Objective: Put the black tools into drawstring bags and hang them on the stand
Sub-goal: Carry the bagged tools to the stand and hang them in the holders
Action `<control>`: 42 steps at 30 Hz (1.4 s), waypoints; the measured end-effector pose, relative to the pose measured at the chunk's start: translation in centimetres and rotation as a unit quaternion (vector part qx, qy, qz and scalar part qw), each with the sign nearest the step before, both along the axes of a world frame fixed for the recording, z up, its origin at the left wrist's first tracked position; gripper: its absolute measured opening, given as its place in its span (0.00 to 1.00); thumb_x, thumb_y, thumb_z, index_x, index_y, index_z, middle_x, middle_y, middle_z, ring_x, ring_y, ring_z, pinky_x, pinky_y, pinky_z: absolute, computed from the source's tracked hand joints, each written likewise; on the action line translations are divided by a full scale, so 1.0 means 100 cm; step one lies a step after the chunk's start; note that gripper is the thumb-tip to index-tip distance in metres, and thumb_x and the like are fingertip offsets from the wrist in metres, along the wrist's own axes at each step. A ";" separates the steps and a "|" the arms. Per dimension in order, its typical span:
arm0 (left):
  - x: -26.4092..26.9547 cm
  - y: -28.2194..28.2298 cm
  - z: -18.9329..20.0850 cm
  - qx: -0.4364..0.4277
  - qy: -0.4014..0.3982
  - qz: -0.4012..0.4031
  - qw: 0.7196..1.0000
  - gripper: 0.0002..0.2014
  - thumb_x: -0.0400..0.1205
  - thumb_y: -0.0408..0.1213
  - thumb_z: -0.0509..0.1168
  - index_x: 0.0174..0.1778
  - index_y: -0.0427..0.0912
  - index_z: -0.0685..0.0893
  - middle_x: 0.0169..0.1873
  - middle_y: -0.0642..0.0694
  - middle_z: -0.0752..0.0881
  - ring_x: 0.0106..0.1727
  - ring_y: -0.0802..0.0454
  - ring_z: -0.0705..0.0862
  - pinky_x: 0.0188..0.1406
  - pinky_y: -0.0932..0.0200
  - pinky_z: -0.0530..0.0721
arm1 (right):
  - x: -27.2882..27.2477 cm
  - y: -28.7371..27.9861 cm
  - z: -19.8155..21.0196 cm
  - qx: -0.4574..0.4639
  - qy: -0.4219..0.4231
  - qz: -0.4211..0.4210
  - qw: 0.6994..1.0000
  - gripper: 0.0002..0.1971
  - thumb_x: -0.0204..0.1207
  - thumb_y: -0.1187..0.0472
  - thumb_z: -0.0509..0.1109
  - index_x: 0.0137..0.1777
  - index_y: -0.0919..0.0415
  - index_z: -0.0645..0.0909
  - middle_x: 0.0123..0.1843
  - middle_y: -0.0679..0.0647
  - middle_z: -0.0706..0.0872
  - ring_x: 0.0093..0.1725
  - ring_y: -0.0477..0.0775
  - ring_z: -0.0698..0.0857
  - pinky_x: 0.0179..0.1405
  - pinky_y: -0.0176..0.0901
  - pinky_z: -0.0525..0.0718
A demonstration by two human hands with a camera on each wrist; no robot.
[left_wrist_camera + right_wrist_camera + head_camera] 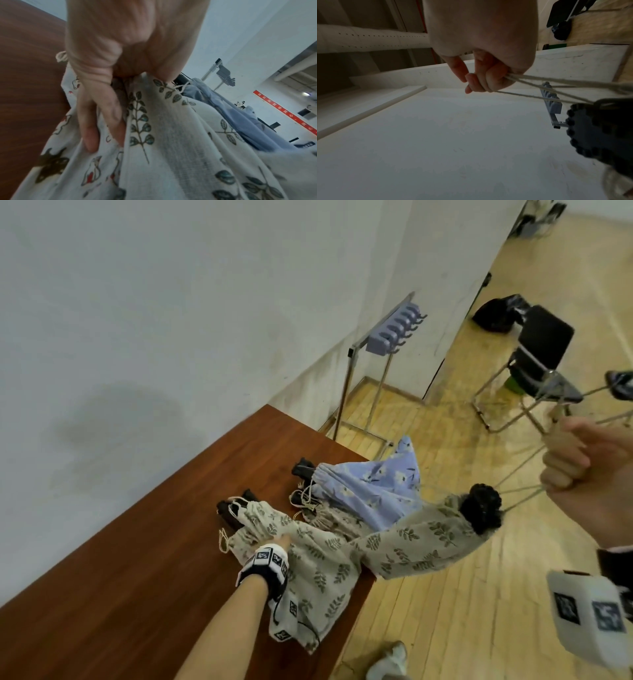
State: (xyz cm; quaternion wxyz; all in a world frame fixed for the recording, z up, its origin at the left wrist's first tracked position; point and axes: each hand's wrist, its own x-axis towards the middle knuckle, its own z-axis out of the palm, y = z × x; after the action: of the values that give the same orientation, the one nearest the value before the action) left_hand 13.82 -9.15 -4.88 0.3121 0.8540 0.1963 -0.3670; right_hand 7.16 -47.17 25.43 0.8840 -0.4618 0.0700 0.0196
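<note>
Four cream cotton cords point(524, 487) run taut from the right hand point(582, 463), whose fingers are clenched round them, to a beige leaf-print drawstring bag point(421, 539) stretched off the reddish-brown wooden desk point(120, 570), its mouth cinched round a knobbly black tool point(481, 506). The left hand point(277, 542) pinches the bag's loose, coarse-woven cloth at the desk's edge. Beyond that hand lie a second leaf-print bag point(253, 518) and a soft blue floral bag point(370, 487), each with a black tool poking out. Farther off, the chrome stand's lilac hook rail point(394, 330) appears bare, so closing looks nearly done here and all hanging seems left.
</note>
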 end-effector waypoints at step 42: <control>0.284 -0.445 0.224 -0.267 -0.110 -0.106 0.952 0.35 0.76 0.51 0.72 0.75 0.47 0.66 0.70 0.40 0.75 0.66 0.43 0.80 0.55 0.44 0.86 | 0.361 -0.247 -0.031 -0.124 0.014 0.176 0.976 0.14 0.81 0.78 0.52 0.49 0.61 0.74 0.29 0.54 0.74 0.22 0.44 0.63 0.17 0.31 0.65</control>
State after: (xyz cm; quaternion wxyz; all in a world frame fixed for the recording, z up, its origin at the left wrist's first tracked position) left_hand 42.24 -53.65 17.48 0.5073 0.7908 -0.0363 -0.3405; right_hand 43.25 -71.91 22.33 0.8015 -0.5726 0.0021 0.1723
